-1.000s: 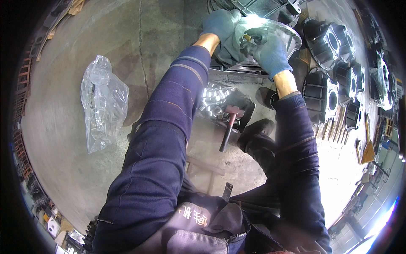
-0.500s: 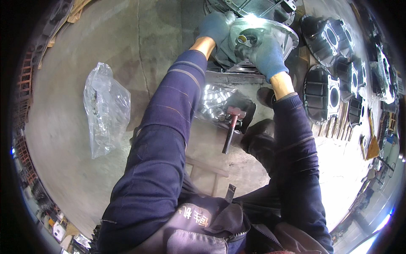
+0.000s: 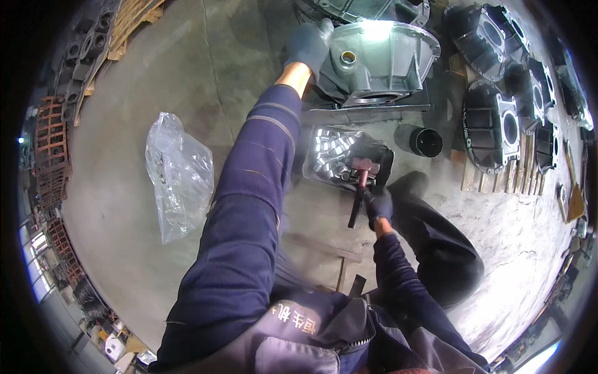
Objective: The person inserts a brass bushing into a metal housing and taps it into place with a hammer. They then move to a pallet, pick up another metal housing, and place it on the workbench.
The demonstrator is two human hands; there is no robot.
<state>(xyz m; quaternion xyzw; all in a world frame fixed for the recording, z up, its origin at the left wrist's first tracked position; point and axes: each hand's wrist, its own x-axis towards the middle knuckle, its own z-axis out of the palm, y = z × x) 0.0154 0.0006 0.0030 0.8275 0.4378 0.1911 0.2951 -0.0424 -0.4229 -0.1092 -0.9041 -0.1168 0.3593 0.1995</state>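
Note:
A large bell-shaped grey cast housing [image 3: 398, 65] stands on a flat plate at the top. My gloved left hand [image 3: 309, 45] grips its left edge, some fingers hidden from sight. A short round port with a brass-coloured ring [image 3: 347, 58] juts from the housing's near side. Lower down, a hammer [image 3: 365, 166] with a reddish head and dark handle lies over the edge of an opened plastic bag [image 3: 316, 163] of shiny metal sleeves [image 3: 333, 149]. My gloved right hand [image 3: 378, 207] is closed at the hammer's handle, from the right side, slightly blurred.
A dark open cylinder [image 3: 426, 143] stands right of the bag, near my bent leg. More black housings [image 3: 489, 124] sit on wooden pallets [image 3: 498, 181] at the right. Clear plastic sheeting [image 3: 180, 177] lies on the floor to the left. Another casting [image 3: 374, 9] is behind the housing.
My right hand has left the housing's port and come down to the hammer's handle. My left hand stays at the housing's edge. The whole view has shifted slightly, and the dark cylinder now shows fully.

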